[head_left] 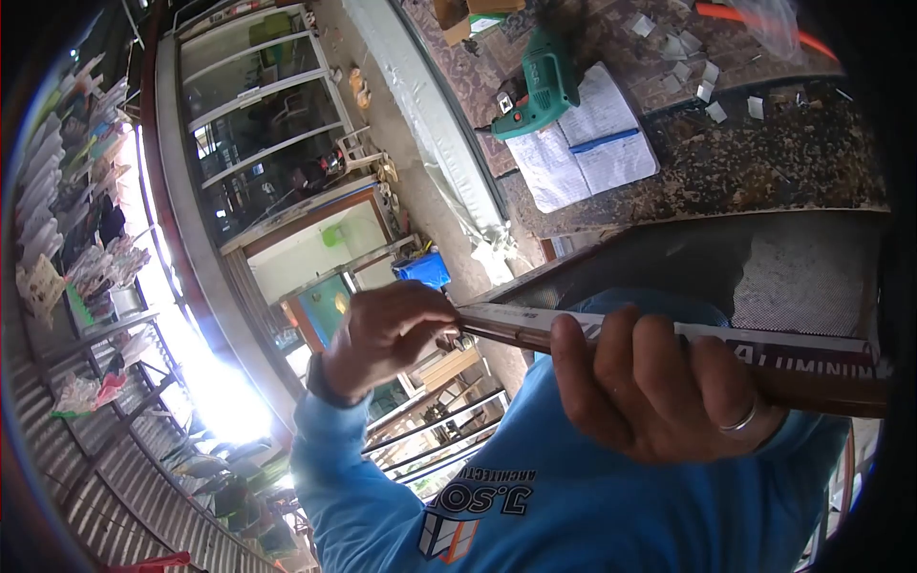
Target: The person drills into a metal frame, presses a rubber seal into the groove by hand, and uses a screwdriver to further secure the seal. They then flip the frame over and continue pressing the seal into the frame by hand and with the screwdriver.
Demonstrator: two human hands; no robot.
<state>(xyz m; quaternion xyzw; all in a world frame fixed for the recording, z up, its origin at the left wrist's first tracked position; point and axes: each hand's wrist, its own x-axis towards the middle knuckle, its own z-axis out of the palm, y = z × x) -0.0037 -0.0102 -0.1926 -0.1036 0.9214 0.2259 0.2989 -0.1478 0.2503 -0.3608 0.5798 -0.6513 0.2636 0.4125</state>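
A long brown aluminum profile (821,390) runs across my chest from the centre to the right edge. White film printed "ALUMINUM" (802,353) covers its upper face. My right hand (659,387), with a ring on one finger, is wrapped around the profile. At the profile's narrow left end, my left hand (387,329) is closed, fingertips pinched at the tip. Whether they grip the bar itself or the film's edge cannot be told.
Beyond the bar, a worn table (745,181) carries a green power tool (544,91), an open notebook (597,143), a blue pen (604,140) and several small metal pieces (705,91). A mesh-covered frame (802,267) lies near the bar. Left stand framed glass panels (258,115).
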